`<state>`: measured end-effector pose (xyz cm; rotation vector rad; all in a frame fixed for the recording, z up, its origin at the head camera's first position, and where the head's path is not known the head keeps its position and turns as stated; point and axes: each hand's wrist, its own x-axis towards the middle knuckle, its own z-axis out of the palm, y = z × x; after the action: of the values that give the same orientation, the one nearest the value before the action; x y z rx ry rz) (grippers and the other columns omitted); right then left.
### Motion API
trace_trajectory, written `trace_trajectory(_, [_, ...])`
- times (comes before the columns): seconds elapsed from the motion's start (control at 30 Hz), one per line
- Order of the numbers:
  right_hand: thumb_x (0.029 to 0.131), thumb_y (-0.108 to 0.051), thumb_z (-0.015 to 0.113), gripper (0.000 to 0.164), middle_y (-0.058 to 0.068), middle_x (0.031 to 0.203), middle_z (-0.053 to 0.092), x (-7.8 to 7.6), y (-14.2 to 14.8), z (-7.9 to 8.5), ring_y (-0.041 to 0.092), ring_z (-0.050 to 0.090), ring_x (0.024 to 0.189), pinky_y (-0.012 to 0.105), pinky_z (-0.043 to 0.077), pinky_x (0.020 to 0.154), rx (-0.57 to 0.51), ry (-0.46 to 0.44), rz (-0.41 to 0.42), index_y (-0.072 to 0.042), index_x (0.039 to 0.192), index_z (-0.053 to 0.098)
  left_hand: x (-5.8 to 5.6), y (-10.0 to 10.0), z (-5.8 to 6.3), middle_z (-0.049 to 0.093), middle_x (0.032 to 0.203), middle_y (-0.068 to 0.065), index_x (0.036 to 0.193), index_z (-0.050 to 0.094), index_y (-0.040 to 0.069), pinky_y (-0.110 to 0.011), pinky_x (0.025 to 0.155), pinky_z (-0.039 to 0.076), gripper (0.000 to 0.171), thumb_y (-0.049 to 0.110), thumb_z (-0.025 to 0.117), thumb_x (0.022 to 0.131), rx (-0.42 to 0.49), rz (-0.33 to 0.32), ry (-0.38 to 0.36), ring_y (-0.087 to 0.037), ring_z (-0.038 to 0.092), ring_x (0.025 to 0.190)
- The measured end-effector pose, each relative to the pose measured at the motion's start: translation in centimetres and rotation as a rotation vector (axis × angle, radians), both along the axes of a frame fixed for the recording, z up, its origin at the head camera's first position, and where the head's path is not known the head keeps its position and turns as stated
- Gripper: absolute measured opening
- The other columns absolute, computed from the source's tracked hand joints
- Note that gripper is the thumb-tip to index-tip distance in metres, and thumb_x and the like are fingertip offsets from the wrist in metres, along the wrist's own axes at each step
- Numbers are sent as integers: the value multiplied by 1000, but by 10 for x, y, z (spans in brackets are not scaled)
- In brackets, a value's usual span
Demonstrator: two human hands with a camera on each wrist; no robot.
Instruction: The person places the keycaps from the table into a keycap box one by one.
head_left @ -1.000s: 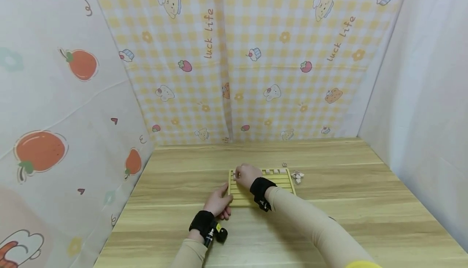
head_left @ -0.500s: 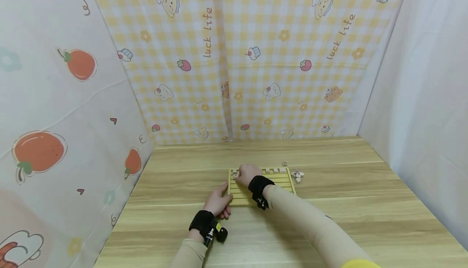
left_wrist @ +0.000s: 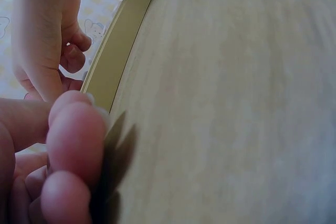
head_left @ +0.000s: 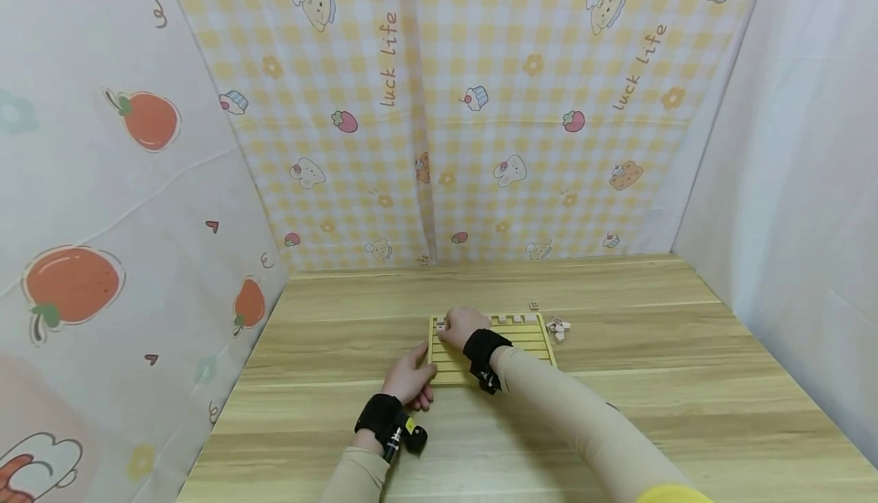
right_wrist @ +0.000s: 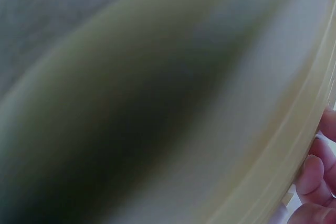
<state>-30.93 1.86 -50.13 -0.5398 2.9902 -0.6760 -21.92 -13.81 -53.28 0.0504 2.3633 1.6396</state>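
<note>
A yellow board [head_left: 521,344] with raised crosswise strips lies on the table in the head view. My left hand [head_left: 409,378] grips its near left corner, thumb over the rim and fingers curled at the side. At the far left corner, my right hand [head_left: 465,328] pinches a small pale tile [head_left: 440,328], mostly covered by the fingers. More pale tiles [head_left: 517,319] stand along the far row. In the left wrist view, my left fingers [left_wrist: 76,145] lie against the board's edge [left_wrist: 118,51]. A blurred sleeve fills most of the right wrist view.
Beside the board's right edge lies a small heap of loose tiles [head_left: 559,328]. A single tile [head_left: 534,305] rests behind the far edge. The wooden table [head_left: 343,297] meets a checked cloth backdrop [head_left: 480,206], with cloth walls on both sides.
My right hand lifted slightly off the far left tiles, then came back left to the tile there. My left hand stays at the board's corner.
</note>
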Motion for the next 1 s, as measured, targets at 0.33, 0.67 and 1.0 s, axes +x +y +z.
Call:
trace_trajectory(0.33, [90,-28,68,50,-7,46,23,11,0,5,10,22,43,26,23,45,3,38,1,-16,52,38,1,0,1,59,50,-4,154,25,7,-24,35,42,64,20,54,98,-2,2,3,-12,55,37])
trace_trajectory(0.67, [86,-18,66,28,-6,56,44,5,24,-1,12,39,50,25,32,48,-5,35,61,-16,62,53,2,4,1,59,51,-5,154,25,7,-25,35,43,65,19,54,98,9,-7,-4,-13,55,38])
trace_trajectory(1.0, [91,-21,66,27,-6,54,47,3,67,4,9,35,47,24,29,49,-46,24,51,-16,65,63,1,3,-1,59,52,-5,154,24,7,-24,36,43,65,20,54,98,-13,-5,2,-13,55,39])
